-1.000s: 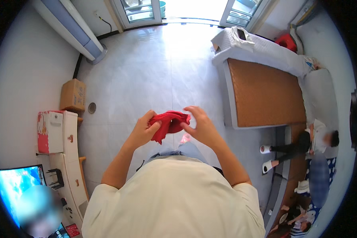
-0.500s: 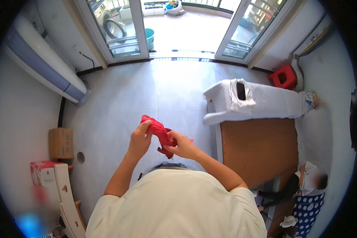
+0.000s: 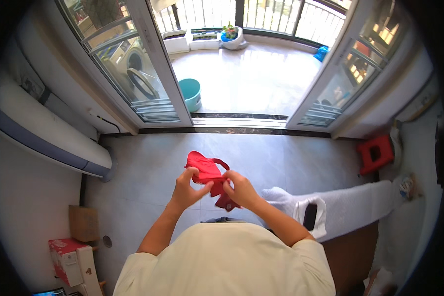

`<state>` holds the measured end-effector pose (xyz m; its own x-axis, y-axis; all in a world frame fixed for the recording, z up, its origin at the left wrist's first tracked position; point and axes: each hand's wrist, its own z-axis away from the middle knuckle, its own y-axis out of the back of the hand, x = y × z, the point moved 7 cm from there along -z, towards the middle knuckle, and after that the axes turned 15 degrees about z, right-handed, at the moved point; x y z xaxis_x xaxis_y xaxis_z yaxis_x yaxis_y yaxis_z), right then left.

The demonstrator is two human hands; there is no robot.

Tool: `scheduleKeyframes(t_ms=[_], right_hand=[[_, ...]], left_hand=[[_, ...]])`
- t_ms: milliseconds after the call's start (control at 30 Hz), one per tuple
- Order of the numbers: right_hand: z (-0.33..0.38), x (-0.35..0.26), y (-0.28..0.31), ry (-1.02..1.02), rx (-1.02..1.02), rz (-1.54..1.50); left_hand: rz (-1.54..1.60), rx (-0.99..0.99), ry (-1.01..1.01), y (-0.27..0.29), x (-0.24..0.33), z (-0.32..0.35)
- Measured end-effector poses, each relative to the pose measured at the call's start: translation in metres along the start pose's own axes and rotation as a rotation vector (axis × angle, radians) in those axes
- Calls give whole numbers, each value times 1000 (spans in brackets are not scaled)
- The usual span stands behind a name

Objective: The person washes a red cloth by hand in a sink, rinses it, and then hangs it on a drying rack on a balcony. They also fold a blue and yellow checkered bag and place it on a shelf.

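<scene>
A crumpled red cloth (image 3: 205,168) with a narrow strap looping off its far right side is held up in front of my body. My left hand (image 3: 186,191) has its fingers curled at the cloth's near left edge, the thumb reaching toward the middle. Pinched between the fingers of my right hand (image 3: 242,190) is the part where the strap joins. A darker red end hangs down between the hands, toward me. Folds hide the cloth's full shape, so I cannot tell what kind of item it is.
Ahead, glass doors (image 3: 168,74) stand apart onto a balcony with a teal bucket (image 3: 190,93). A white quilted mattress (image 3: 350,207) bearing a white cloth and a dark phone (image 3: 310,216) lies right, near a red stool (image 3: 375,154). Left are an air conditioner (image 3: 49,135) and a cardboard box (image 3: 84,223).
My view has tilted up toward the balcony, so the bed sits lower in the picture. The cloth has been turned and spread wider, its strap now showing as a loop.
</scene>
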<state>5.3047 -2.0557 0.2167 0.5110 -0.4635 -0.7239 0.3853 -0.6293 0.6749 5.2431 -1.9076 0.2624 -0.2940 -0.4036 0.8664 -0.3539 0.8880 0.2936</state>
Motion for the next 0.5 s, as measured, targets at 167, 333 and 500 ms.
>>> scheduleKeyframes(t_ms=[167,333,500], right_hand=[[-182,23,45,273,-30,74],[-346,85,47,74,-520,-119],[-487,142,62,69,-797,-71]], left_hand=[[358,208,268,5,-94,-135],[493,195,305,-8,-189,-269],[461,129,247,-18,-243,-439]])
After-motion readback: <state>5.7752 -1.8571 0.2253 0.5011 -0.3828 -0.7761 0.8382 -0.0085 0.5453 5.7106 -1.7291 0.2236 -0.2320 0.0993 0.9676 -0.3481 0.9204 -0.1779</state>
